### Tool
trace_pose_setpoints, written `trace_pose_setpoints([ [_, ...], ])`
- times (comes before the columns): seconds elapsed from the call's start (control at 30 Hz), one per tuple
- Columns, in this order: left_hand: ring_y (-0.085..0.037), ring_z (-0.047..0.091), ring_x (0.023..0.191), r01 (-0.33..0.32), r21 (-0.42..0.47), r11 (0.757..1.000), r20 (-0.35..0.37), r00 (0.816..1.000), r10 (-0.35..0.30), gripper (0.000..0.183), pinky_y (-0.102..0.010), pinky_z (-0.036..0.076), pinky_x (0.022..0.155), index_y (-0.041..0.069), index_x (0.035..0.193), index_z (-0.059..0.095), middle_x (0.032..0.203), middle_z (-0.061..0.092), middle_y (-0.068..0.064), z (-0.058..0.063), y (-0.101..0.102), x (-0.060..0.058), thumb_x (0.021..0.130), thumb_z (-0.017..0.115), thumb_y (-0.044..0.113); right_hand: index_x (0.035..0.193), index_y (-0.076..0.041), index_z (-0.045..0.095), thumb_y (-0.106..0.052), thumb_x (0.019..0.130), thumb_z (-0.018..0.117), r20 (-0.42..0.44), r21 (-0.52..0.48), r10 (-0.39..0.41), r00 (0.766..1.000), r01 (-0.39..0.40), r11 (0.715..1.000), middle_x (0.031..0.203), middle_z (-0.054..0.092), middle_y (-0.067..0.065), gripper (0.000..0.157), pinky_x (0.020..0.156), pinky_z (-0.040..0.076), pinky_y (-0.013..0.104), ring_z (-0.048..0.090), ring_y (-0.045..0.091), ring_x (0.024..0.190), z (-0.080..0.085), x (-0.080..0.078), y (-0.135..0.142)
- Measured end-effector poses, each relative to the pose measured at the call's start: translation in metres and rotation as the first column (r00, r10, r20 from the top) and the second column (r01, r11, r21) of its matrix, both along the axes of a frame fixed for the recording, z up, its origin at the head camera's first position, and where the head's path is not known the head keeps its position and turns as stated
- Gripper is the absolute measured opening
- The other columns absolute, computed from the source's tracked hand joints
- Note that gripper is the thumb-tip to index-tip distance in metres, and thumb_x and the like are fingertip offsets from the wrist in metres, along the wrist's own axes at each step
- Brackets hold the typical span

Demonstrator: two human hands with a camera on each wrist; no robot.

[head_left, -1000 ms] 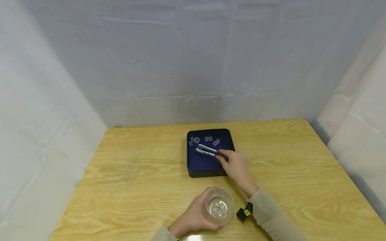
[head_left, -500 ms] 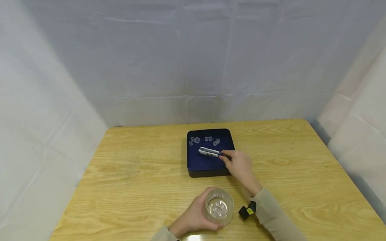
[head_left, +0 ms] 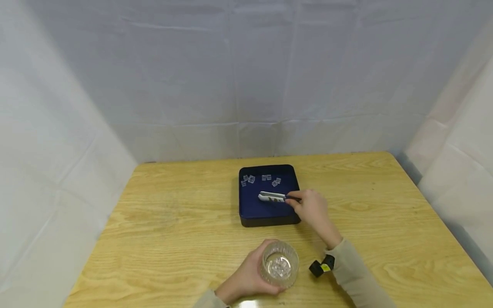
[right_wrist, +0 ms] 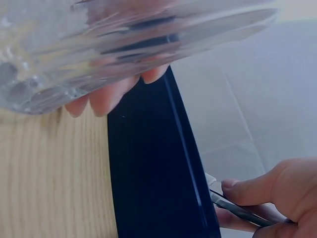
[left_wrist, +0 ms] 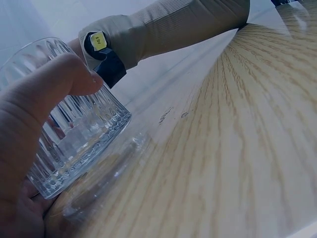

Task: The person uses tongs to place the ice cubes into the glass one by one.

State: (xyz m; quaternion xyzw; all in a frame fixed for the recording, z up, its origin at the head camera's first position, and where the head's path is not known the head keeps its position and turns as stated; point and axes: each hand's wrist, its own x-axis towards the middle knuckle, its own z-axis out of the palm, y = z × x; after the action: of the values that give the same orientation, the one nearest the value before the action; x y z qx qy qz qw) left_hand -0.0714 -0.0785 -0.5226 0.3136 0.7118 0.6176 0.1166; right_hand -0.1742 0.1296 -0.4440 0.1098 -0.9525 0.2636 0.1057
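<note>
My left hand (head_left: 250, 273) grips a ribbed clear glass (head_left: 294, 259), fingers and thumb around its side, low at the table's front. Several clear ice-like cubes (head_left: 280, 268) lie in its bottom. In the left wrist view the glass (left_wrist: 81, 131) stands close over the wood. Beyond it, my right hand (head_left: 313, 211) pinches tongs (head_left: 273, 197) with white, patterned arms over a dark blue tray (head_left: 258, 210). The tong arms are squeezed together; I cannot tell whether a cube sits between their tips. Thumb and fingers press the tongs (right_wrist: 237, 210) in the right wrist view.
Several clear cubes (head_left: 251, 179) lie along the tray's far side. A black wrist device (head_left: 321, 266) with a yellow label hangs at the right cuff. White sheeting (head_left: 246, 85) closes off the back and sides of the wooden table (head_left: 173, 239).
The tongs, spread around a cube a second ago, have been squeezed together. My right hand has drawn them back to the right across the tray. The left hand and glass have stayed still.
</note>
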Motion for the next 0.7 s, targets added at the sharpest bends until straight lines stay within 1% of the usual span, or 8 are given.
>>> trace_pose_setpoints([
  [0.1,-0.020,0.057,0.120,0.001,0.001,1.000,-0.005,1.000,-0.001,0.095,-0.038,0.044,0.106,0.024,0.139,0.045,0.131,0.059,0.002,0.000,0.000,0.000,0.059,0.091,0.005,0.104,-0.010,0.079,-0.023,0.085,0.078,0.013,-0.009,0.001,1.000,-0.001,1.000,0.079,0.074,0.006,0.023,0.040,0.025,0.025,0.042,0.008,0.041,0.003,0.001,0.001],
  [0.33,-0.021,0.058,0.119,0.002,-0.001,1.000,-0.004,1.000,-0.002,0.093,-0.038,0.044,0.106,0.025,0.138,0.045,0.130,0.060,0.002,0.000,0.001,-0.001,0.060,0.091,0.005,0.100,-0.010,0.080,-0.021,0.084,0.079,0.009,-0.007,0.017,1.000,-0.017,1.000,0.087,0.075,0.007,0.019,0.042,0.031,0.025,0.046,0.007,0.046,0.007,0.001,0.005],
  [0.53,-0.019,0.057,0.120,-0.001,-0.008,1.000,0.010,1.000,0.001,0.095,-0.038,0.044,0.107,0.027,0.139,0.045,0.131,0.059,0.005,0.000,0.000,-0.001,0.059,0.091,0.005,0.101,-0.010,0.080,-0.022,0.085,0.078,0.024,-0.026,0.029,0.999,-0.029,0.999,0.089,0.076,0.008,0.019,0.042,0.030,0.025,0.046,0.008,0.047,0.014,0.003,0.009],
  [0.57,-0.019,0.058,0.120,-0.002,-0.005,1.000,0.001,1.000,0.002,0.095,-0.038,0.044,0.106,0.027,0.139,0.045,0.131,0.059,0.004,0.000,0.001,-0.001,0.059,0.091,0.005,0.101,-0.010,0.079,-0.022,0.086,0.077,0.031,-0.031,0.030,0.999,-0.029,0.999,0.090,0.076,0.008,0.019,0.042,0.030,0.025,0.047,0.008,0.047,0.015,0.003,0.010],
  [0.7,-0.019,0.058,0.119,-0.004,0.006,1.000,-0.020,1.000,0.004,0.094,-0.038,0.045,0.105,0.025,0.139,0.045,0.130,0.059,0.004,-0.001,0.000,0.000,0.059,0.090,0.005,0.101,-0.009,0.079,-0.020,0.086,0.076,0.050,-0.081,0.037,0.998,-0.033,0.996,0.088,0.076,0.006,0.019,0.045,0.036,0.026,0.060,0.010,0.058,0.023,0.008,0.016],
])
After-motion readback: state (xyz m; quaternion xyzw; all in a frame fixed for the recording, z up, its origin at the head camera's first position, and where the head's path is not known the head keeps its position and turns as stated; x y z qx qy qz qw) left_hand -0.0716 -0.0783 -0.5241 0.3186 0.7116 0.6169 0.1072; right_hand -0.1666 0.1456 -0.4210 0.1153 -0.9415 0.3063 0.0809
